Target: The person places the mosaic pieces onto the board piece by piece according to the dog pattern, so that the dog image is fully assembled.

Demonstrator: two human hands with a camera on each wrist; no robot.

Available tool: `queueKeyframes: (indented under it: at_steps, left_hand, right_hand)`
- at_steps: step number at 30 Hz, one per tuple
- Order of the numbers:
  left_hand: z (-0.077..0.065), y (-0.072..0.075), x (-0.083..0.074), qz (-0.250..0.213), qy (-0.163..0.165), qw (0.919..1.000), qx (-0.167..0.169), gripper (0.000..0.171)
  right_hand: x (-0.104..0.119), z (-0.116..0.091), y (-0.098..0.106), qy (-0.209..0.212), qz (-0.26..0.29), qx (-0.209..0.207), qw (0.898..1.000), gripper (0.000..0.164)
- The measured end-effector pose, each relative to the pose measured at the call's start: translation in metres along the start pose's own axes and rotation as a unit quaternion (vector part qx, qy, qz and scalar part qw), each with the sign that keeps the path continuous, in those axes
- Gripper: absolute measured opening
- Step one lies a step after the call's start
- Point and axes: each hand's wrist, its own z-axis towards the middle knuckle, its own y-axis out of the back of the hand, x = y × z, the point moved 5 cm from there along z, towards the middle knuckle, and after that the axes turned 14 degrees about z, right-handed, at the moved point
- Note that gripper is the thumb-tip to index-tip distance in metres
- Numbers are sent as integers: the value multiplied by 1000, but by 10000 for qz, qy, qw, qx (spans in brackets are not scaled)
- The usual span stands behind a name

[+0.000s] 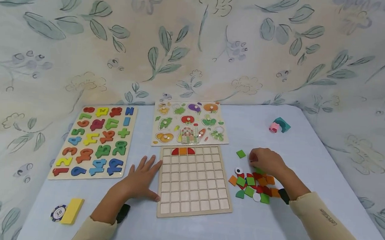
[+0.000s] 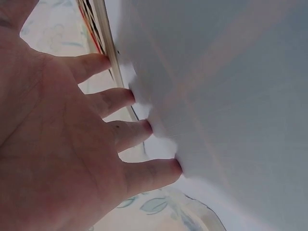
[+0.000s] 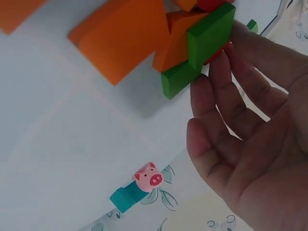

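Observation:
My left hand [image 1: 141, 180] lies with spread fingers on the table, thumb and index tips right at the left edge of a wooden grid board [image 1: 193, 215]. Its straight fingers also show in the left wrist view. Two red quarter-round tiles with an orange square tile [image 1: 183, 151] between them sit in the board's top row. Over the far side of a loose tile pile, my right hand [image 1: 268, 162] has curled fingers; they pinch a small red piece [image 3: 219, 53], mostly hidden by the fingertips. Green tiles [image 3: 211, 36] and an orange tile [image 3: 122, 41] lie close by.
A number puzzle board [image 1: 127, 160] stands at left, a vegetable puzzle board [image 1: 158, 120] behind the grid. Front left are a yellow block [image 1: 72, 211] and a poker chip [image 1: 58, 213]. A pig figure [image 1: 274, 128] with a teal piece sits at back right. One green tile [image 1: 241, 154] lies apart.

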Motion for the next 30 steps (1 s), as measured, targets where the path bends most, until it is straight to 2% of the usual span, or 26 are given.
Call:
queueKeyframes:
  at_steps: [8, 11, 13, 16, 18, 22, 24, 27, 30]
  left_hand:
    - [1, 7, -1, 224, -49, 9997, 86, 114]
    - [-1, 8, 2, 280, -12, 9995, 140, 113]
    - [-2, 9, 3, 266, 5, 9995, 148, 113]
    - [-2, 11, 6, 254, 32, 9996, 109, 114]
    - [-3, 10, 7, 248, 73, 9996, 90, 114]
    - [-4, 5, 9, 205, 158, 9996, 116, 114]
    - [-4, 2, 9, 163, 188, 9996, 107, 114]
    - [-1, 0, 6, 129, 166, 9998, 59, 114]
    - [2, -1, 2, 98, 98, 9999, 14, 113]
  right_hand:
    - [-14, -5, -11, -55, 68, 209, 9997, 29]
    - [-6, -2, -12, 66, 298, 197, 9993, 24]
    - [6, 3, -11, 253, 593, 135, 9978, 19]
    - [42, 12, -11, 846, 1104, -16, 9903, 14]
    - [76, 20, -17, 1383, 1443, -10, 9798, 13]
    - [148, 32, -41, 2282, 1860, 420, 9548, 13]
    - [176, 37, -55, 2467, 1952, 668, 9469, 12]
    - [206, 43, -73, 2650, 1792, 726, 9447, 10]
    - [223, 46, -87, 2767, 1462, 623, 9477, 7]
